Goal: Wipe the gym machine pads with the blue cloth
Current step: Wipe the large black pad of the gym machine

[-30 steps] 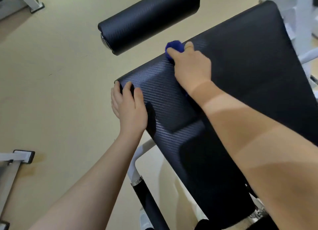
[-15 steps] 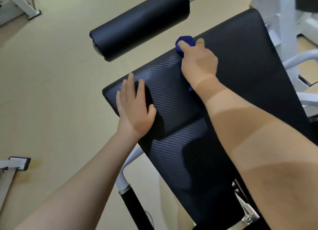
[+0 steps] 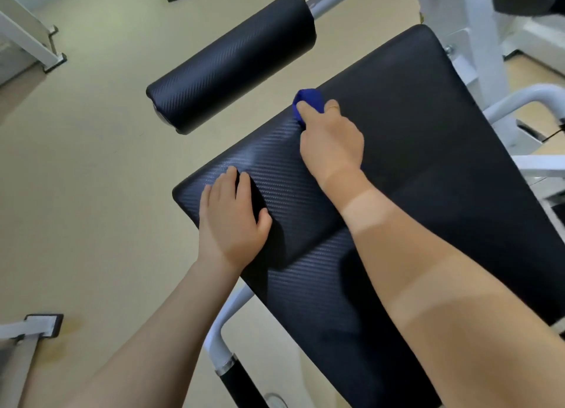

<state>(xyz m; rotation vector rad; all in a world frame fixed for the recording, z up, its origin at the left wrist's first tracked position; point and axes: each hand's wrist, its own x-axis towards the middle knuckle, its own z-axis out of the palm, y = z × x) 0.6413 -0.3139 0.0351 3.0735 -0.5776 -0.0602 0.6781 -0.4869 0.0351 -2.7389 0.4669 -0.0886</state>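
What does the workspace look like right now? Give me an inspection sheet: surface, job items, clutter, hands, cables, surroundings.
Surface: flat black pad, textured, tilted in view; no dirt that I can make out.
Job's things: blue cloth bunched on the flat pad near its far edge; black roller pad beyond it, apart from the cloth.
Clutter: nothing seen.
Hands: right hand holds the cloth in its grip against the pad; left hand rests flat on the pad's near left corner, fingers straight.
Cables: a thin dark line at the right edge, too small to tell.
Surroundings: white machine frame on the right, beige floor, other white frame legs at left.
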